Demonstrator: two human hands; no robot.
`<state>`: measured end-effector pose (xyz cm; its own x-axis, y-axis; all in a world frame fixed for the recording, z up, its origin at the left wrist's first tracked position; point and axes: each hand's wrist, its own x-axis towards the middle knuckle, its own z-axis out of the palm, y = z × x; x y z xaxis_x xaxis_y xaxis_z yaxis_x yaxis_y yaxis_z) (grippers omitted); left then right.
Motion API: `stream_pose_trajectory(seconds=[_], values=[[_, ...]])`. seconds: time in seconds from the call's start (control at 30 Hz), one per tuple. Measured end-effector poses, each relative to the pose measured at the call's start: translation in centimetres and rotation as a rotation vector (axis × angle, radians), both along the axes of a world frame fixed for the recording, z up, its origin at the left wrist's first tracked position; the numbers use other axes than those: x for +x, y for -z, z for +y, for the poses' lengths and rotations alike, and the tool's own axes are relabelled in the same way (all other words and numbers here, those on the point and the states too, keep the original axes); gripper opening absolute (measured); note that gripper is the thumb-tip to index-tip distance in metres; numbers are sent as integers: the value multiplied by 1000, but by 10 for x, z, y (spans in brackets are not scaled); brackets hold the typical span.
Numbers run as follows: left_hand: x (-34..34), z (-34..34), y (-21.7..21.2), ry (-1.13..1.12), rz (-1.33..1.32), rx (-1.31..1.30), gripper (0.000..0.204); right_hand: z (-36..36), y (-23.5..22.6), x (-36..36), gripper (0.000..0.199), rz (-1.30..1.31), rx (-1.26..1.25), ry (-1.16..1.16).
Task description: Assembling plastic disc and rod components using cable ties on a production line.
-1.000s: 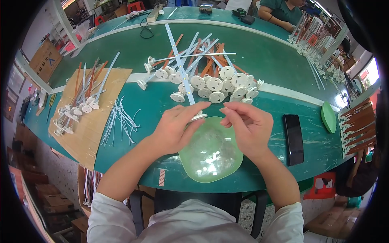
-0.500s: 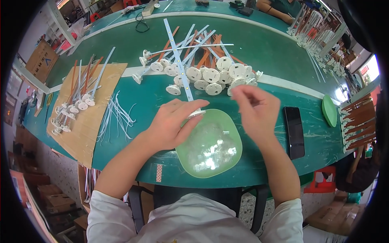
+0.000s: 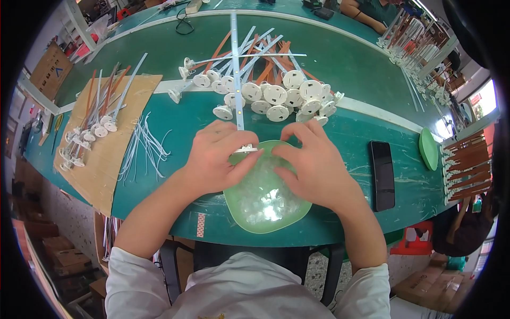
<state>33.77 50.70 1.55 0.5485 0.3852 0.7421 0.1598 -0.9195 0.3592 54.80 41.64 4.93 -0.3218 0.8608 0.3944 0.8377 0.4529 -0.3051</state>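
L hand (image 3: pixel 217 158) pinches 1 strip's (image 3: pixel 237 85) white disc (image 3: pixel 246 149), R hand (image 3: pixel 277 160) parted nr bowl (image 3: pixel 234 213); piled discs (image 3: pixel 275 94), no. done unclear.

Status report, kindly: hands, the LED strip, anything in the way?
Left hand: holding LED strip, white disc. Right hand: loosely curled, over green bowl. Disc-ended strips piled just beyond.

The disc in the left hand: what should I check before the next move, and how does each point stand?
1. Left hand grips the white disc: ok.
2. Light strip fixed to that disc: cannot tell, fingers cover the join.
3. Green bowl holds clear pieces: ok.
4. Right hand clear of the bowl: not ok, its fingers are over it.
5. Phone apart from both hands: ok.
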Motion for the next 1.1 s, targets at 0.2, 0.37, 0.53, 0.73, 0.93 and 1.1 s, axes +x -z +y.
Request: stream_pose_trajectory(seconds=[0.2, 0.37, 0.53, 0.73, 0.93, 1.1], values=[[1, -3, -3, 13, 16, -7, 21, 1, -3, -4, 32, 88, 8, 19], [4, -5, -5, 129, -25, -43, 19, 4, 8, -12, 32, 161, 70, -70], [3, -4, -8, 139, -52, -100, 20, 8, 6, -2, 21, 64, 187, -158], [0, 1, -7, 70, -66, -97, 20, 14, 7, -3, 6, 567, 196, 33], [-2, 8, 1, -53, -131, -131, 17, 20, 16, 1, 8, 633, 172, 291], [-5, 11, -4, -115, -148, -225, 16, 21, 16, 3, 24, 499, -79, 421]])
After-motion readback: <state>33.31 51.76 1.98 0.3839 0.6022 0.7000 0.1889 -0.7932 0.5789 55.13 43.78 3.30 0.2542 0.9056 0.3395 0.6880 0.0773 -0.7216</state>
